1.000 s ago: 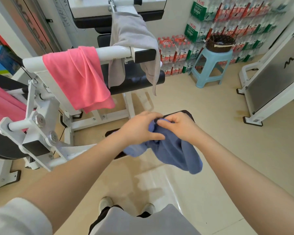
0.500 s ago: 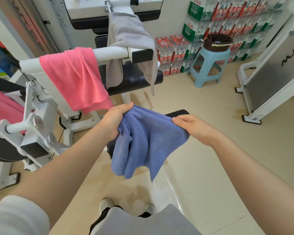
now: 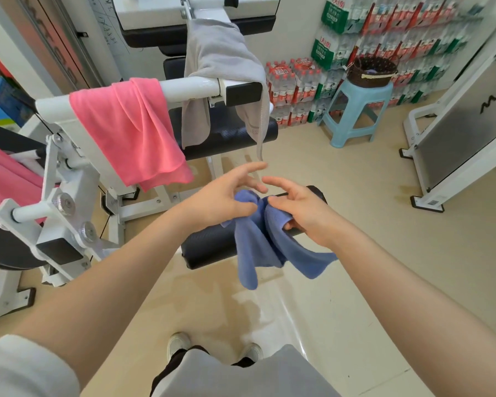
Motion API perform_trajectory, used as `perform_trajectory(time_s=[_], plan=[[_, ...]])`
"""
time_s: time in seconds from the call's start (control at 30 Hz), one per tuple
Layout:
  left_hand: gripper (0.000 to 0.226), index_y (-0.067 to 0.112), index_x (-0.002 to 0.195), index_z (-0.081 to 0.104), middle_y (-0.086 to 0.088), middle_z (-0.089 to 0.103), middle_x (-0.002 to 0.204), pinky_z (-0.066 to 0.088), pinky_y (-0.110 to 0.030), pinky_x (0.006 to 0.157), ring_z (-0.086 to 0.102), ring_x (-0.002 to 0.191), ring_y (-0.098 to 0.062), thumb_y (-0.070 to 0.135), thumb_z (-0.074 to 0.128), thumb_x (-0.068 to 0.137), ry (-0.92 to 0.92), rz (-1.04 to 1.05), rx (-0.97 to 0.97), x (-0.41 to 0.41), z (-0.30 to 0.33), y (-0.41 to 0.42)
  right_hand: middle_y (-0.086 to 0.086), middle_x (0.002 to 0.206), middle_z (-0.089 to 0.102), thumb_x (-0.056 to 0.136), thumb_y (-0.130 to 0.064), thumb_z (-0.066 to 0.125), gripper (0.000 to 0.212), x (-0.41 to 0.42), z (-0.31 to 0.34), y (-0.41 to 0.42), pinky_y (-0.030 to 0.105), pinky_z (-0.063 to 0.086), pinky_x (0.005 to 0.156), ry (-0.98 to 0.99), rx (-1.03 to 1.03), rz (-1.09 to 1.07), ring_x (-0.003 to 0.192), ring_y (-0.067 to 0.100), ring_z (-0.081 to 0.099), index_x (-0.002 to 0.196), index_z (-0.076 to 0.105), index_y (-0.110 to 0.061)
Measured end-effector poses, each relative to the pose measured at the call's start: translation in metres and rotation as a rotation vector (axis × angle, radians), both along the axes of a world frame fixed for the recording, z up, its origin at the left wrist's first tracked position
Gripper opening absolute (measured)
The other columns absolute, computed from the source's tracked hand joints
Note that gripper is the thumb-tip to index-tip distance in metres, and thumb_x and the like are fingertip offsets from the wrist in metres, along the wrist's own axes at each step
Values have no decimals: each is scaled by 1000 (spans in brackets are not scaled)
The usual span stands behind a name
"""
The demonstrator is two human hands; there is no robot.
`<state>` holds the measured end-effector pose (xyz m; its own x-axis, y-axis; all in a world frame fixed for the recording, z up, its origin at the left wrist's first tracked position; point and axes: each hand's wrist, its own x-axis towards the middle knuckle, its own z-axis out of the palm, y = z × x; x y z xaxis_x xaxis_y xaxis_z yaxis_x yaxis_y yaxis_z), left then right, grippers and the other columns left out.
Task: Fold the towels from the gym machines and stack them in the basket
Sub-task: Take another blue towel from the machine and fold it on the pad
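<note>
Both hands at center hold the blue towel (image 3: 265, 242) bunched over a black pad (image 3: 209, 247): left hand (image 3: 221, 200) thumb pinching it with fingers spread, right hand (image 3: 304, 213) gripping it. Basket (image 3: 373, 71) sits on the far-right stool (image 3: 355, 110).

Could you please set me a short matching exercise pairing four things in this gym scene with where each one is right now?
Things:
1. blue towel
2. pink towel
3. grey towel
4. basket

Places:
A. on the light blue stool
B. draped over the white machine bar, left part
C. held between both hands, left hand and right hand
D. hanging from the top of the machine, down over the bar's black end

Pairs: 1-C, 2-B, 3-D, 4-A
</note>
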<state>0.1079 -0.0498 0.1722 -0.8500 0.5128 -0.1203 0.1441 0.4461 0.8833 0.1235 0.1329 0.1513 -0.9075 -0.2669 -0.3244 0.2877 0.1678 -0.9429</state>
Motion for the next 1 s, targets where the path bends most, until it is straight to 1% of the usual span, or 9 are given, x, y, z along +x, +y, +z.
perform_trajectory(time_s=[0.17, 0.33, 0.43, 0.5, 0.57, 0.7, 0.8, 0.87, 1.0], plan=[[57, 24, 133, 47, 16, 53, 110, 34, -2, 86, 49, 103, -1, 11, 66, 82, 257, -135, -186, 1, 0, 15, 14, 91, 58, 96, -13, 47, 18, 1, -1, -4, 30, 41, 64, -21, 14, 90, 80, 25, 51, 101, 64, -18], [48, 20, 125, 55, 21, 54, 109, 35, -1, 86, 51, 99, 10, 13, 70, 79, 281, -145, -123, 1, -6, 10, -3, 85, 64, 93, -8, 51, 30, 4, 0, 4, 19, 46, 52, -95, 3, 208, 65, 7, 60, 119, 57, -21], [46, 19, 122, 57, 22, 54, 106, 39, -6, 87, 51, 98, 14, 14, 72, 79, 284, -191, -84, 2, -4, 11, -13, 70, 65, 92, 1, 46, 28, 6, 0, 2, 13, 42, 45, -144, -58, 266, 53, -1, 58, 107, 59, -20], [42, 20, 119, 59, 19, 54, 107, 41, -8, 84, 52, 97, 10, 17, 71, 79, 324, -171, -74, 2, -3, 11, -12, 62, 63, 93, 0, 44, 22, 6, 0, -1, 11, 40, 43, -151, -67, 256, 49, -2, 55, 103, 60, -12], [39, 19, 117, 60, 21, 53, 107, 41, -7, 79, 53, 93, 10, 18, 69, 80, 354, -107, -58, 1, -4, 10, -4, 74, 65, 94, -5, 46, 21, 5, -3, -1, 13, 43, 49, -140, -61, 200, 60, 3, 59, 110, 59, -5], [30, 24, 109, 59, 17, 61, 100, 43, -5, 74, 55, 77, 15, 14, 68, 82, 196, 46, -33, -1, -12, 1, 2, 85, 62, 95, -10, 47, 15, 3, -6, 5, 19, 47, 57, -123, -71, 110, 70, 9, 60, 99, 61, -13], [8, 11, 92, 66, 4, 63, 76, 45, -19, 67, 55, 65, -3, 14, 68, 84, -22, 122, 33, -1, -22, -8, 3, 83, 58, 90, -15, 52, 9, 3, -6, 6, 22, 44, 60, -107, -42, 111, 69, 12, 54, 94, 60, -17], [12, 1, 84, 66, -3, 61, 68, 43, -24, 65, 51, 63, -11, 13, 65, 86, -97, 127, 60, 1, -28, -10, 6, 85, 57, 85, -19, 54, 10, 3, -8, 7, 25, 43, 62, -96, -31, 97, 74, 17, 51, 93, 61, -18], [13, 11, 80, 66, 3, 66, 70, 52, -19, 69, 60, 67, -6, 8, 58, 90, -150, 272, 270, 4, -29, -5, 6, 73, 51, 94, -8, 46, 27, 3, -7, 9, 25, 40, 55, -93, -154, -168, 64, 16, 46, 112, 55, -26]])
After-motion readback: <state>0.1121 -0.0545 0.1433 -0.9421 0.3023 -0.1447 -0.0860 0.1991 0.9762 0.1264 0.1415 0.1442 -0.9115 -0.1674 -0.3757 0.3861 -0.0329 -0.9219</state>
